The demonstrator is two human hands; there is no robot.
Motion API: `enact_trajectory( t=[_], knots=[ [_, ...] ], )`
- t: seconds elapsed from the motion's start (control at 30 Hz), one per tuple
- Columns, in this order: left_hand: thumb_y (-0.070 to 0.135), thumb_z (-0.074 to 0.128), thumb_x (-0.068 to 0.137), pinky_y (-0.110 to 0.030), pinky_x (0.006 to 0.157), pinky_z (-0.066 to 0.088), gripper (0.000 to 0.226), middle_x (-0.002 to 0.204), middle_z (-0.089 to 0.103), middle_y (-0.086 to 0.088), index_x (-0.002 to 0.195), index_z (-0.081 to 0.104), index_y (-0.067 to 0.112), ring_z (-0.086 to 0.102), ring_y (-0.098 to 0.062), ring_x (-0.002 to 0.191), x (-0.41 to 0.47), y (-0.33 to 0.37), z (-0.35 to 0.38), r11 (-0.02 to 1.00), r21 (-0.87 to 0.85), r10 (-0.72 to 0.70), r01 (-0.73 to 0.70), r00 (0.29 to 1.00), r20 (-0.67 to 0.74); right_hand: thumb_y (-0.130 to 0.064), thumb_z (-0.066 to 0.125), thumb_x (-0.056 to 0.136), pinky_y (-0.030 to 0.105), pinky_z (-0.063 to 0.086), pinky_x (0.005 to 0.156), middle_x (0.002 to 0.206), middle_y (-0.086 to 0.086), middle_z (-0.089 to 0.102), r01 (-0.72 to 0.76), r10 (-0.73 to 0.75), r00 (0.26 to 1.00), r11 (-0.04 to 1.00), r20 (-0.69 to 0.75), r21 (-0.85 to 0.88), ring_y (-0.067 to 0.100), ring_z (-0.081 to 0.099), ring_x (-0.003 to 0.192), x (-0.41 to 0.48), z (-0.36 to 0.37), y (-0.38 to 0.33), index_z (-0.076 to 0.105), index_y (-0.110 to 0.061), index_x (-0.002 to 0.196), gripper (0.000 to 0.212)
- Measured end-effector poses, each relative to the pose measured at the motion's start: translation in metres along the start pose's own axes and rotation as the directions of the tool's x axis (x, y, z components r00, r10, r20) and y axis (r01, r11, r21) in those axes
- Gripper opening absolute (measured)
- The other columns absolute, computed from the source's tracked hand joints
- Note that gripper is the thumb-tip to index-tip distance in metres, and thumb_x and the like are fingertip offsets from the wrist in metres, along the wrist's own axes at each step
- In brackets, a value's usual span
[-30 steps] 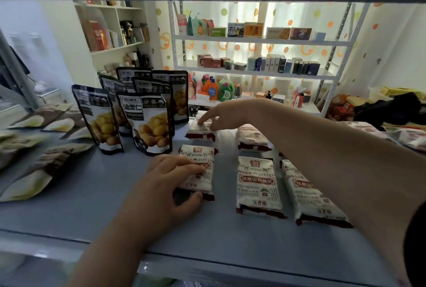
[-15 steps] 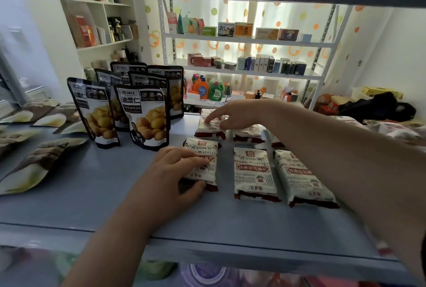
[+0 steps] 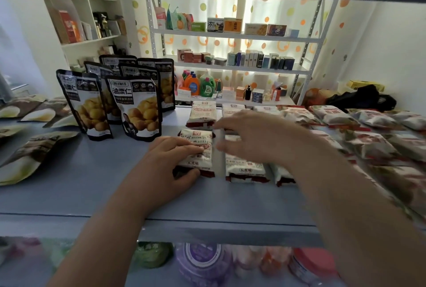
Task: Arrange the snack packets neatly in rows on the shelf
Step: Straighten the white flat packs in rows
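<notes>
Two short rows of snack packets [image 3: 244,169] lie on the shelf [image 3: 103,183]; the left hand [image 3: 166,166] clasps the front packet [image 3: 202,155] under its fingers [image 3: 184,148], the right hand [image 3: 253,139] hovers spread, empty. The jumbled heap [image 3: 368,148] at right awaits sorting.

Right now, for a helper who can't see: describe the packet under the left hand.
On the blue-grey shelf, right of the upright black pouches, lie flat cream packets with dark-red ends. It is the front row's leftmost, alone under the left hand.

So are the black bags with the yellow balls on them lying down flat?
No, the black bags stand upright on the shelf, left of the white packets.
</notes>
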State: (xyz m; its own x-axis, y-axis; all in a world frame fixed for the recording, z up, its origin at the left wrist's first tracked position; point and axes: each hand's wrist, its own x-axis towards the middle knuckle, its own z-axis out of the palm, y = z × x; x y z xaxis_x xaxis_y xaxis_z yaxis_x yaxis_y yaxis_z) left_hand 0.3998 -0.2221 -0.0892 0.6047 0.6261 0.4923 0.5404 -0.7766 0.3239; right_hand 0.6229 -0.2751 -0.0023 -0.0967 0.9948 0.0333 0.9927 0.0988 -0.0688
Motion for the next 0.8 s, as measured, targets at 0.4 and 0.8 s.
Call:
enact_trajectory(
  t=[0.4,0.8],
  knots=[
    [0.044,0.068,0.079,-0.024,0.1,0.031,0.048,0.12,0.044,0.026,0.126,0.061,0.04,0.037,-0.002,0.119,0.0,-0.003,0.006,0.999,-0.004,0.053,-0.053,0.999,-0.011,-0.084,0.015,0.073,0.059,0.02,0.116,0.151,-0.011,0.042,-0.107,0.098,0.985,0.992,-0.14,-0.06,0.024,0.023,0.147,-0.053,0.056,0.005,0.037,-0.048,0.142,0.08],
    [0.041,0.07,0.08,-0.028,0.1,0.033,0.046,0.122,0.048,0.023,0.125,0.06,0.042,0.038,-0.004,0.12,0.001,-0.005,0.009,0.999,-0.007,0.037,-0.037,0.999,-0.006,-0.047,0.033,0.089,0.055,0.023,0.116,0.147,-0.003,0.048,-0.268,0.304,0.83,0.953,-0.468,0.143,0.022,0.029,0.144,-0.093,0.088,0.032,0.052,-0.03,0.136,0.053]
  ],
)
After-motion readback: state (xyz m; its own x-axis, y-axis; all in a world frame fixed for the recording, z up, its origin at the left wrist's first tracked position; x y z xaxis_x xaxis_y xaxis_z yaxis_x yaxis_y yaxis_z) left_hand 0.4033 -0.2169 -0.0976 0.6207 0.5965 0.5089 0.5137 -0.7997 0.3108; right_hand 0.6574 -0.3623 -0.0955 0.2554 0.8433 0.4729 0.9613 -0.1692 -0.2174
